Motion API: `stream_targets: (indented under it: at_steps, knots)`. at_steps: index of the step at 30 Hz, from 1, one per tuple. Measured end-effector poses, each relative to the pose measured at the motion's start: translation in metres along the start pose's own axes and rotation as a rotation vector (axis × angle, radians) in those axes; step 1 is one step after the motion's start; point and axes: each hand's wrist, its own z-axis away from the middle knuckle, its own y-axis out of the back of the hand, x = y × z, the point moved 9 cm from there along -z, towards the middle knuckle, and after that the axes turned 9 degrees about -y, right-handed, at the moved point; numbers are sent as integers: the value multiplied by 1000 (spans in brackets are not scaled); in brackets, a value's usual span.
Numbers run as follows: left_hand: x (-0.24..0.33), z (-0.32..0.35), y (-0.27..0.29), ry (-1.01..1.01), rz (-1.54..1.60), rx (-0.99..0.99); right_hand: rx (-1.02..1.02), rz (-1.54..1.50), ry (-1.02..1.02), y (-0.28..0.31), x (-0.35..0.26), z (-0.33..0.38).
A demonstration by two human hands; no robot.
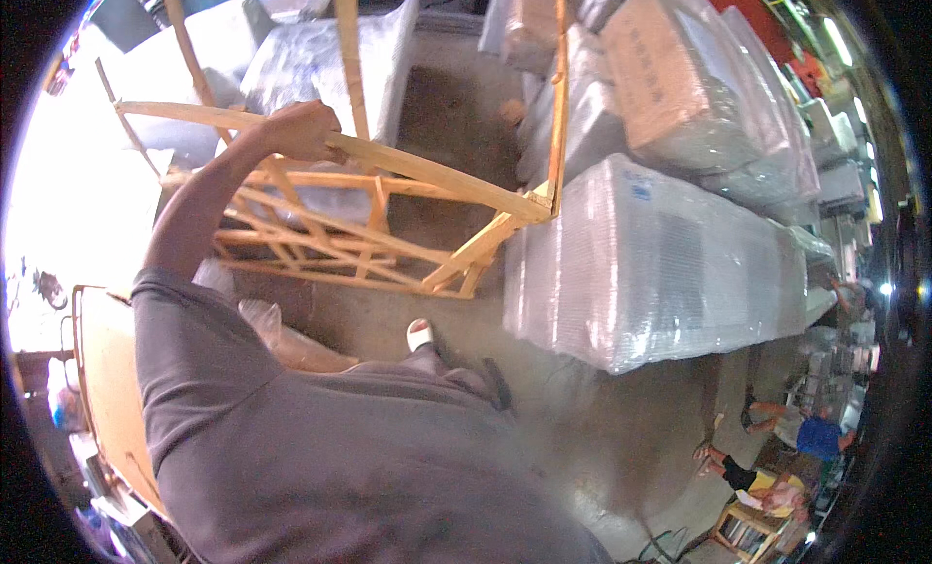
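My left hand is closed around the top rail of a wooden frame, its arm bent up from the left. Pale slats make up the frame. Several upright posts and crossed braces show below and behind the rail, and one corner with a tall post stands close to a wrapped block. My right hand is out of the picture, and so is its forearm.
A large plastic-wrapped block stands to the right of the frame. Behind it, a wrapped brown carton is stacked. More wrapped goods lie beyond the frame. Two people sit at the lower right. A tan board stands at left.
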Motion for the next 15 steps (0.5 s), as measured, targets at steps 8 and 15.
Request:
stream_targets:
  at_steps: [8,15]
  knots:
    - [-7,-10,-68,25,29,-109,-22,-100,-82,27,-16,3]
    - [17,-36,-98,-157,91,83,-37,-207,-108,47,-25,-1]
